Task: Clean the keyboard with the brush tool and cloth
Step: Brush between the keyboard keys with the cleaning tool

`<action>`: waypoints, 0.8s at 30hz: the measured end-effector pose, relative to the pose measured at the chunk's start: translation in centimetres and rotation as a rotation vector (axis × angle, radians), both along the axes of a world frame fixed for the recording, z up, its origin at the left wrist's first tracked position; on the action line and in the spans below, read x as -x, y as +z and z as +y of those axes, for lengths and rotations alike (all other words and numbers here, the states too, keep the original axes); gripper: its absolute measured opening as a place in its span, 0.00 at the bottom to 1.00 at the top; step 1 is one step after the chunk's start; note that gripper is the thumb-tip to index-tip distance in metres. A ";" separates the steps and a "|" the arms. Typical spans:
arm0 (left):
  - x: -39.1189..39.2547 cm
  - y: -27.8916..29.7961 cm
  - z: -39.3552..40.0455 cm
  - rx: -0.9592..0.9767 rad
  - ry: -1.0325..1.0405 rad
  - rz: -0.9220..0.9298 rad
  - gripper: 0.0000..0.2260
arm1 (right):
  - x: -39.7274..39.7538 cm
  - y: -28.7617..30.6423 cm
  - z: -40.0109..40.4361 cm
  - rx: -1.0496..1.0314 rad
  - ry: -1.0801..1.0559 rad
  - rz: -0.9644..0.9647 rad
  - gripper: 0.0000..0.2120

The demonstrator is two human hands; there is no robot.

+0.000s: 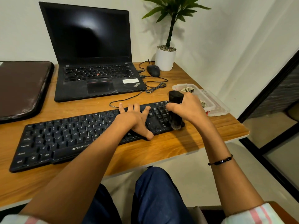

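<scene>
A black keyboard [64, 136] lies slanted across the wooden desk [178, 146]. My left hand [135, 118] rests flat on its right part, fingers spread over the keys and thumb at the front edge. My right hand [189, 107] grips a black brush tool [175, 109] held upright, its bristles down on the number pad at the keyboard's right end. A crumpled cloth [187, 90] lies in a clear plastic box behind my right hand.
An open black laptop [92, 59] stands behind the keyboard, with a wired mouse [153, 70] and a potted plant [165, 57] to its right. The clear plastic box [215, 104] sits at the desk's right edge. A dark brown case [21, 88] lies at the left.
</scene>
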State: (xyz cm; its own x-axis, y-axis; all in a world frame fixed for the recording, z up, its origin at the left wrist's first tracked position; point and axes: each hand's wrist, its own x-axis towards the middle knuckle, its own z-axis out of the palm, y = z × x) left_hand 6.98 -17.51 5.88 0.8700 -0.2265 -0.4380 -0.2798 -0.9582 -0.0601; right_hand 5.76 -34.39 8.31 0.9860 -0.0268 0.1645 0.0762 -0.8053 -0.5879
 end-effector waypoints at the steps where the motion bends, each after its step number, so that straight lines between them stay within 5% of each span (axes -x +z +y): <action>1: 0.0 0.0 0.0 -0.002 0.001 0.000 0.53 | -0.1 0.0 0.1 -0.027 -0.030 -0.050 0.10; 13: 0.2 0.0 0.0 -0.004 0.001 0.000 0.53 | -0.9 -0.8 1.2 -0.051 -0.005 -0.147 0.11; 19: 0.1 0.0 -0.1 0.003 0.000 -0.001 0.53 | -1.4 0.7 0.9 0.005 0.003 0.136 0.16; 24: 0.1 -0.1 0.0 0.004 0.004 0.001 0.53 | -1.3 -1.0 2.0 -0.029 0.009 -0.158 0.12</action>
